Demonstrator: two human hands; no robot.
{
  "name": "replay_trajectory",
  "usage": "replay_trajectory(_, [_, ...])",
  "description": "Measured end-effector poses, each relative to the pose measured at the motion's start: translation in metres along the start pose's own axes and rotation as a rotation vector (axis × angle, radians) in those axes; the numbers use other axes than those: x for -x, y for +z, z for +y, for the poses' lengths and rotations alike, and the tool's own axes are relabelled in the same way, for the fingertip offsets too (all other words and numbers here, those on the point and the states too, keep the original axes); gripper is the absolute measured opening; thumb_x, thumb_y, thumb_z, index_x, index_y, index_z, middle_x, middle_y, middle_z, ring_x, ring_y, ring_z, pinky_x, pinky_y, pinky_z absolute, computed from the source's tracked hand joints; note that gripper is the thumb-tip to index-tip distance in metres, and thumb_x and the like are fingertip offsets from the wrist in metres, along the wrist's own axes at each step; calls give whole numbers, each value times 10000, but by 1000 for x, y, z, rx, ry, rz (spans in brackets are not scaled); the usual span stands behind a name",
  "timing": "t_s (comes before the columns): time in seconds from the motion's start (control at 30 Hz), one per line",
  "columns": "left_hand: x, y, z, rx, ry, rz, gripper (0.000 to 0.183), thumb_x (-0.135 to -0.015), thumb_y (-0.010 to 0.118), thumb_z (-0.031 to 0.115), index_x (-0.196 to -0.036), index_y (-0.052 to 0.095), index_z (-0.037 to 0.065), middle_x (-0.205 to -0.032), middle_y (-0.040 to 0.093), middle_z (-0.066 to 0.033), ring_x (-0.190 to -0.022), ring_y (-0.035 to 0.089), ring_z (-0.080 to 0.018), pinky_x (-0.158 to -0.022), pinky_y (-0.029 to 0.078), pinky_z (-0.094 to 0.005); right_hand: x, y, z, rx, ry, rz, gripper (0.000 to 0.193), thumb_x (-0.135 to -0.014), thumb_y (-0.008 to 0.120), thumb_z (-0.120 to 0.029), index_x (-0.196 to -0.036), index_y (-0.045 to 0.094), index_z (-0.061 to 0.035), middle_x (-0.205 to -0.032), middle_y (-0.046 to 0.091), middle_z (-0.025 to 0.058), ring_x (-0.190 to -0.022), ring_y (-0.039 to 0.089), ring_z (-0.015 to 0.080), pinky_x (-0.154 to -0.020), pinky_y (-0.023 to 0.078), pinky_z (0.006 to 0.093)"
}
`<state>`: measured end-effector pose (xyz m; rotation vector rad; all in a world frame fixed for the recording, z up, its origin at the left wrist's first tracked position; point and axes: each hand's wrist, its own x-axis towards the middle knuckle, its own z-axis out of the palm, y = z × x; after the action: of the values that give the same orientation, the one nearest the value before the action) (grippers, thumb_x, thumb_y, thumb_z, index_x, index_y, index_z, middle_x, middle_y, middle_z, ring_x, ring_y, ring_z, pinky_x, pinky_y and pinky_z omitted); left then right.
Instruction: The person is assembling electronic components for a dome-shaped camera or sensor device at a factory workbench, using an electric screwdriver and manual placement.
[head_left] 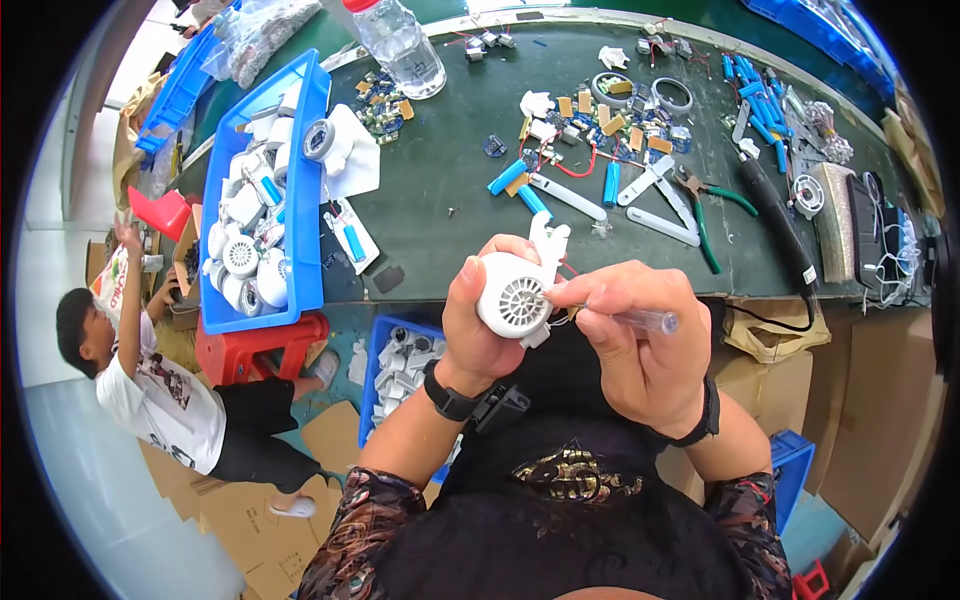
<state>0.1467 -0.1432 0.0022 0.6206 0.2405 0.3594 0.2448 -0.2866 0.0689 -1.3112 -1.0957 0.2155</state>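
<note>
A white round fan housing [512, 297] with a slotted grille is gripped in my left hand [468, 340], its narrow neck pointing away from me. My right hand [650, 350] is closed around a slim tool with a clear handle [648, 320], and its fingertips meet the housing's right side. The tool's tip is hidden there. A bit of red wire shows beside the housing. Just beyond my hands lie white handle shells [660, 190], blue cylindrical batteries [612, 184] and green-handled pliers [706, 205].
A blue bin [316, 190] full of white fan parts stands at left, near a clear bottle [405, 55]. Small circuit boards [600, 120] lie across the bench. A corded black tool [778, 215] rests at right. A person [180, 400] is at far left beside a red stool [265, 345].
</note>
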Motion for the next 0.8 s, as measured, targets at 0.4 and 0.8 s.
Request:
replay_trajectory(0.4, [-4,-1,1,61,-15,-35,660,-974,445,665,-1120,549,30,-1206,613,-224,-1006,695,-330,-862,574,-451,6,1,-3,-112,-13,57,183,-1022,540,-41,-1156,415,-32,-1042,663,230,-967,700,280,-902,570,400])
replay_trajectory(0.8, [-4,-3,2,46,-15,-34,656,-958,477,663,-1126,543,33,-1206,609,-227,-997,694,-319,-882,562,-434,4,8,3,-39,-43,28,185,-994,596,-27,-1125,466,-30,-1030,691,216,-928,710,248,-880,570,373])
